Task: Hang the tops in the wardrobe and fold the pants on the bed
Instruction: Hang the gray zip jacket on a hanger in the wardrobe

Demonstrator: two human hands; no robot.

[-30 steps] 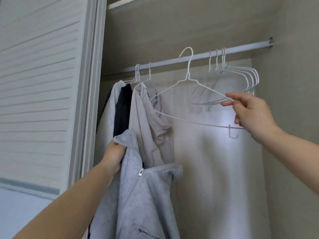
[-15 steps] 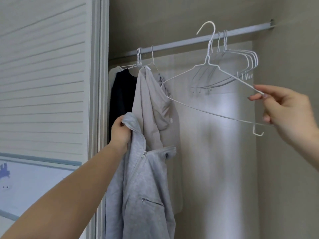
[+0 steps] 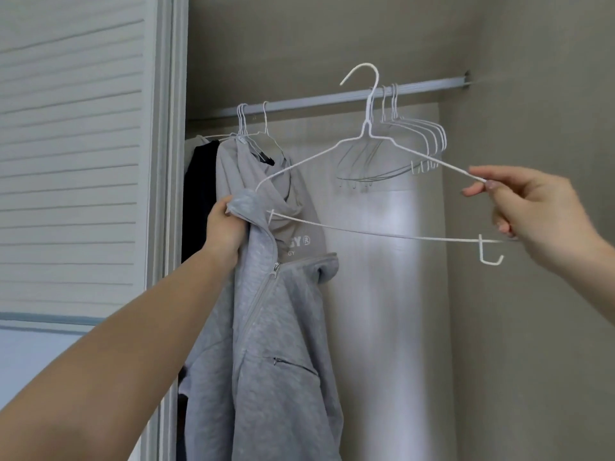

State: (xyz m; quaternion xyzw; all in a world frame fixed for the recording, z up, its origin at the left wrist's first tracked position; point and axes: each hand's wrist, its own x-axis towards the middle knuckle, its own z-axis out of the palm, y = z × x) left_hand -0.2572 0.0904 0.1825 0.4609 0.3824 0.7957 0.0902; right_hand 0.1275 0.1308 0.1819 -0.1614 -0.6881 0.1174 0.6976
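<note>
At nine o'clock the left hand (image 3: 226, 227) grips the collar of a grey zip jacket (image 3: 273, 361) hanging below it, before the clothes on the wardrobe rail (image 3: 316, 103). At three o'clock the right hand (image 3: 535, 211) pinches a white wire hanger (image 3: 366, 134), held free of the rail.

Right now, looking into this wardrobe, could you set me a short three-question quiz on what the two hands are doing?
1. True or false: the white wire hanger pinched by the right hand has its hook over the rail.
2. What does the left hand grip?
A. a folded pair of pants
B. the grey zip hoodie
C. the wardrobe door
3. Fill in: the empty hangers hang near the rail's ____ end.

Key
1. False: the hook is lifted clear of the rail.
2. B, at its collar.
3. Right.
</note>
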